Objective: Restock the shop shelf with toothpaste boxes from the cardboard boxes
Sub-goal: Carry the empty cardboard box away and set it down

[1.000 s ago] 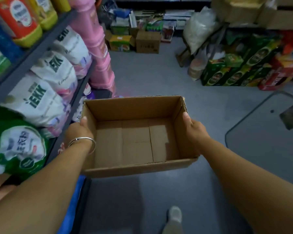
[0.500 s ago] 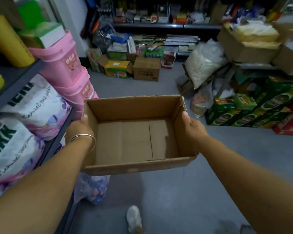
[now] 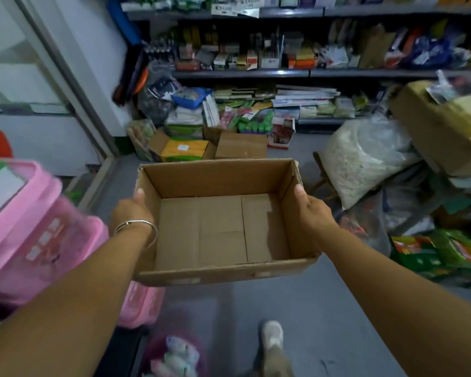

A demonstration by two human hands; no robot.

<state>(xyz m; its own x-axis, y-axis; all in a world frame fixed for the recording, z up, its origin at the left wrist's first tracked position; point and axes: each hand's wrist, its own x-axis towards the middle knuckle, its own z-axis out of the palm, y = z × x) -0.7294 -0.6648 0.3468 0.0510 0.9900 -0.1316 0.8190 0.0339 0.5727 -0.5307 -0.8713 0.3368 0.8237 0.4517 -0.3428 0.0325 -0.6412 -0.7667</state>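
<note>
I see both hands holding one empty cardboard box [image 3: 220, 221] out front, above the grey floor [image 3: 324, 308]. Left hand [image 3: 132, 210] grips the box's left wall, thumb hooked over the rim, silver bangle [image 3: 136, 227] on the wrist. Right hand [image 3: 312, 210] grips the right wall the same way, thumb on the rim, fingers hidden outside. Box interior: bare cardboard, nothing in it.

Back shelf unit [image 3: 297, 73] is packed with mixed goods; I can't pick out toothpaste boxes there. On the floor below it: an open carton with yellow-green packs [image 3: 184, 149], just beside a closed brown carton [image 3: 241, 145]. Clear sack of white stuff [image 3: 365, 159] at right, green packs [image 3: 446, 251] lower right. Pink tubs [image 3: 38, 235] at left, blurred. One shoe [image 3: 272, 334] at the bottom.

Versus half a second ago: same grip and the box is as empty, view has tilted up, back shelves and floor cartons are nearer, white bags at left are out of frame.
</note>
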